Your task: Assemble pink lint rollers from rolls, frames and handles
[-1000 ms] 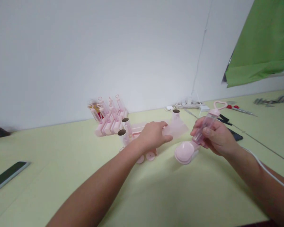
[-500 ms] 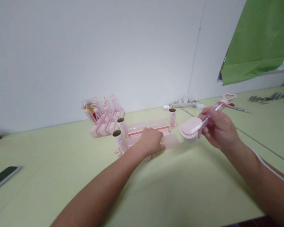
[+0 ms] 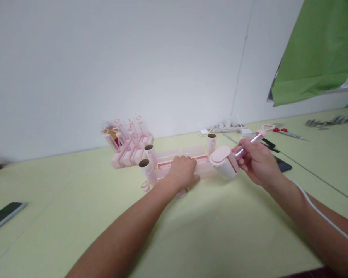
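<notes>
My right hand [image 3: 259,162] grips the clear pink handle [image 3: 249,144] of what looks like a lint roller, with a heart-shaped loop [image 3: 268,127] at its upper end. Its pale pink, oval-ended cover [image 3: 224,164] tilts down to the left of the hand. My left hand [image 3: 182,172] is over a pink tray [image 3: 164,165] among translucent pink pieces; its fingers curl down and their tips are hidden. Rolls with brown cores [image 3: 144,163] stand to its left, and another roll [image 3: 211,143] is behind on the right. A small heart-looped piece [image 3: 145,187] lies in front.
Several similar pink handled pieces [image 3: 129,148] stand in rows by the wall at back left. A phone [image 3: 4,216] lies at the far left. Behind are a power strip [image 3: 229,128] and cables; red-handled scissors [image 3: 288,133] and a dark flat object [image 3: 283,165] lie right.
My right hand has moved left and slightly down with the lint roller, turning it so the cover's side faces me. My left hand stays over the tray, its fingers drawn in slightly.
</notes>
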{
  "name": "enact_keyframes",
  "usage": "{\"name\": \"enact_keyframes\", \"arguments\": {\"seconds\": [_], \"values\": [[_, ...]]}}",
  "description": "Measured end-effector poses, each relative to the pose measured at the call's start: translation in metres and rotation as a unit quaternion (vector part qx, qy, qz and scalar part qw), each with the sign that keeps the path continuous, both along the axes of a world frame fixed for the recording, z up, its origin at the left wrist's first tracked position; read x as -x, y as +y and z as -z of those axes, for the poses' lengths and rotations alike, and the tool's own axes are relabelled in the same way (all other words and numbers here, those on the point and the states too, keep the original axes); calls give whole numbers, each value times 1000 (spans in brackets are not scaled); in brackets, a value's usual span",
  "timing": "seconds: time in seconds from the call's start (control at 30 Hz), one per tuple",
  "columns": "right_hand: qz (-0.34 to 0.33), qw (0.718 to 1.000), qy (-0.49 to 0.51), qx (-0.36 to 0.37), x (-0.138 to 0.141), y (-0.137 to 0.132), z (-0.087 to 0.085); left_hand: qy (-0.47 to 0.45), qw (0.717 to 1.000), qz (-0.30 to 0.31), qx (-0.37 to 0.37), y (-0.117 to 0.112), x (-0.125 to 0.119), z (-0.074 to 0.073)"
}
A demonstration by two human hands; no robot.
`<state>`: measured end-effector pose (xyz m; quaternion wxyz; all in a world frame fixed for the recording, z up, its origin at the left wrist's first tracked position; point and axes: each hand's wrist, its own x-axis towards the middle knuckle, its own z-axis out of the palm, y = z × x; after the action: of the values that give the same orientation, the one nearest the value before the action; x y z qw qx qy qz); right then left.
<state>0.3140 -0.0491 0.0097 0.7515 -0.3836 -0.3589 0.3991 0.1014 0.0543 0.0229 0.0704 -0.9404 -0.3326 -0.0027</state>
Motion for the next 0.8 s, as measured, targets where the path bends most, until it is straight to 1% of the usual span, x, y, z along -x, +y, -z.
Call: {"name": "enact_keyframes", "arguments": {"seconds": [0.07, 0.1, 0.17, 0.2, 0.23, 0.27, 0.33, 0.37, 0.4, 0.43, 0.5, 0.53, 0.57, 0.6, 0.67, 0.73, 0.8], "values": [[0, 1000, 6, 4, 1, 1, 2, -31, 999, -3, 11, -3, 2, -2], [-5, 1000, 11, 6, 2, 1, 3, -62, 998, -2, 24, -6, 3, -4], [-31, 999, 22, 11, 7, 2, 7, -151, 985, 16, 83, -17, 7, -9], [-50, 998, 31, 14, 12, 3, 9, -204, 969, 31, 136, -24, 9, -11], [-71, 996, 41, 17, 18, 2, 12, -254, 944, 50, 205, -32, 12, -12], [-93, 994, 53, 20, 25, 1, 15, -300, 910, 66, 280, -40, 15, -13], [-134, 988, 73, 27, 41, -4, 19, -387, 825, 66, 405, -54, 24, -11], [-157, 984, 79, 34, 49, -9, 21, -427, 788, 57, 440, -59, 29, -9], [-189, 978, 81, 40, 56, -14, 22, -464, 759, 39, 454, -62, 35, -6], [-229, 969, 75, 47, 62, -19, 23, -496, 742, 14, 451, -63, 43, -3], [-321, 945, 30, 51, 69, -28, 23, -539, 722, -58, 431, -61, 60, 1], [-361, 931, -11, 51, 70, -31, 23, -549, 709, -82, 435, -58, 69, 2], [-388, 919, -55, 50, 70, -33, 23, -547, 694, -90, 460, -56, 78, 2], [-402, 910, -91, 52, 70, -33, 24, -530, 681, -87, 497, -54, 86, 1], [-397, 908, -118, 60, 68, -30, 27, -454, 670, -67, 583, -52, 97, -3], [-376, 919, -96, 65, 70, -27, 32, -353, 680, -38, 642, -54, 101, -6], [-378, 920, -84, 61, 74, -26, 36, -265, 697, -11, 666, -58, 99, -6]]}}
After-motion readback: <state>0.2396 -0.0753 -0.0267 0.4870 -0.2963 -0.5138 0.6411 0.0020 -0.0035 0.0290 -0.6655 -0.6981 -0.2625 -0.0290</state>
